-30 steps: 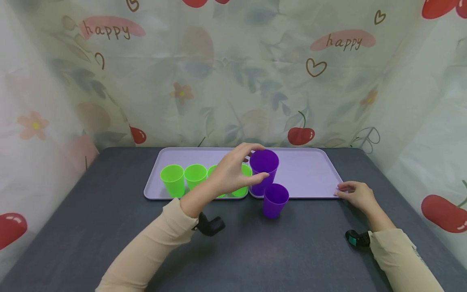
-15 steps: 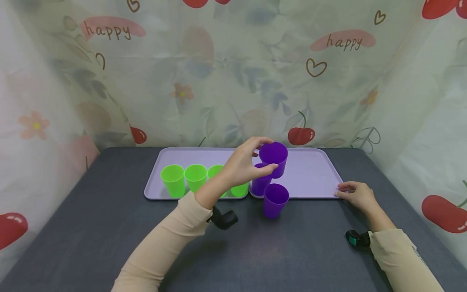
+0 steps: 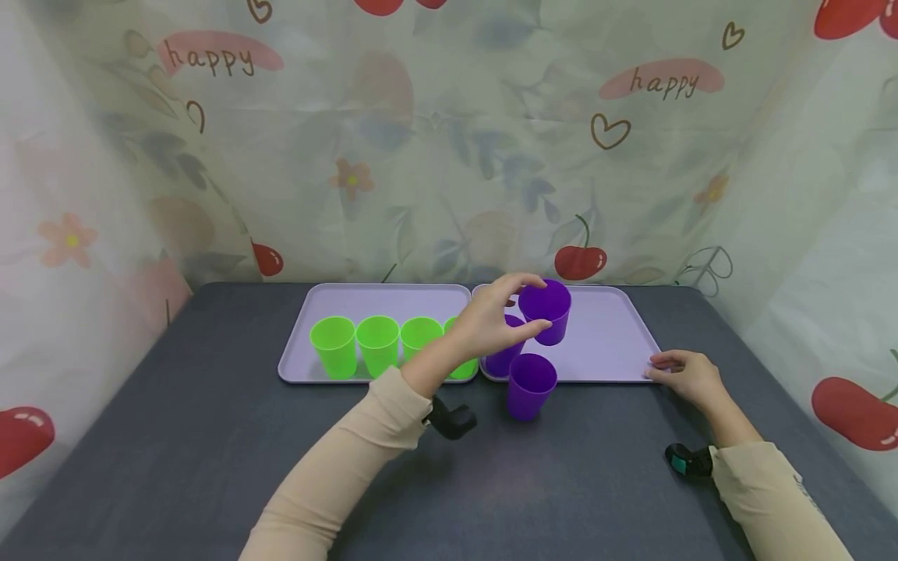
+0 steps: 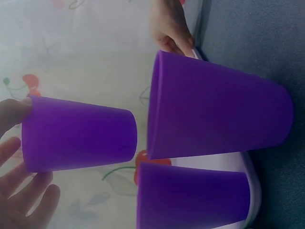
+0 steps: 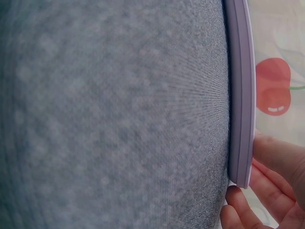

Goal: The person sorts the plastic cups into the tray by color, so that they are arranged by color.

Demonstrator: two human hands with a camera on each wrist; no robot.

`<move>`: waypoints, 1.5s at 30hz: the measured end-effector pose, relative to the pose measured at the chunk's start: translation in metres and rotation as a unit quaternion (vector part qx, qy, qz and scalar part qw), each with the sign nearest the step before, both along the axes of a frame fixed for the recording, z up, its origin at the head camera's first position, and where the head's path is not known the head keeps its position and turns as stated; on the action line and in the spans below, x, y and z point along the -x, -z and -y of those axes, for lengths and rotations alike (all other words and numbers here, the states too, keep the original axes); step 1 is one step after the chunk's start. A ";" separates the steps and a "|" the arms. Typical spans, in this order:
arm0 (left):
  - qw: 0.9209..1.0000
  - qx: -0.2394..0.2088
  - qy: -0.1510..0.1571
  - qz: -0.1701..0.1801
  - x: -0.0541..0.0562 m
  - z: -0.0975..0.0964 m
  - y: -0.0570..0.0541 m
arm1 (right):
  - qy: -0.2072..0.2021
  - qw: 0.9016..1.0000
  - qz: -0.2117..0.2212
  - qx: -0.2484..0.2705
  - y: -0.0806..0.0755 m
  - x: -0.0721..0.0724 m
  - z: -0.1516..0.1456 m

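My left hand (image 3: 487, 321) pinches the rim of a purple cup (image 3: 546, 313) between thumb and fingers, holding it upright above the right lilac tray (image 3: 606, 335). In the left wrist view this held cup (image 4: 78, 136) hangs apart from the other two. A second purple cup (image 3: 502, 360) stands at that tray's left end, partly covered by my hand. Just in front of the tray, a third purple cup (image 3: 531, 388) stands on the table. My right hand (image 3: 691, 379) grips the tray's near right corner, the thumb on its rim (image 5: 244, 119).
The left lilac tray (image 3: 382, 296) adjoins the right one and carries a row of several green cups (image 3: 333, 347), the rightmost partly behind my left forearm. Both trays lie on a dark grey table (image 3: 210, 421). A printed curtain (image 3: 435, 171) stands behind.
My left hand has carried the purple cup rightward and up, away from the cup at the tray's left end. The right hand has kept its place on the tray corner.
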State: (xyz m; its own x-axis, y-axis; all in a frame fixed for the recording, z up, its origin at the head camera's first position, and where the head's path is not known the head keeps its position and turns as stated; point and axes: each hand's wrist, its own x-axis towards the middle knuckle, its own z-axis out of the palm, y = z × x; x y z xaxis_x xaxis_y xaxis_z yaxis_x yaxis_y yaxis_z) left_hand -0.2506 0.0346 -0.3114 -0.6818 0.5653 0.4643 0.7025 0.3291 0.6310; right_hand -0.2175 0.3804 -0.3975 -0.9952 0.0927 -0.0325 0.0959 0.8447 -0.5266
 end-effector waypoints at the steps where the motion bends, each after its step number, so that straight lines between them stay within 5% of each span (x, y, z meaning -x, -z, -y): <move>1: 1.000 0.007 -0.001 -0.003 0.001 -0.002 0.002 | 0.000 1.000 -0.001 0.000 0.000 0.000 0.000; 21: 0.991 0.121 -0.020 -0.051 0.018 -0.027 0.028 | 0.007 1.000 -0.009 -0.004 0.002 0.000 0.000; 45: 0.980 0.188 -0.053 -0.038 0.022 -0.038 0.041 | 0.005 1.000 0.004 0.003 0.002 0.000 -0.001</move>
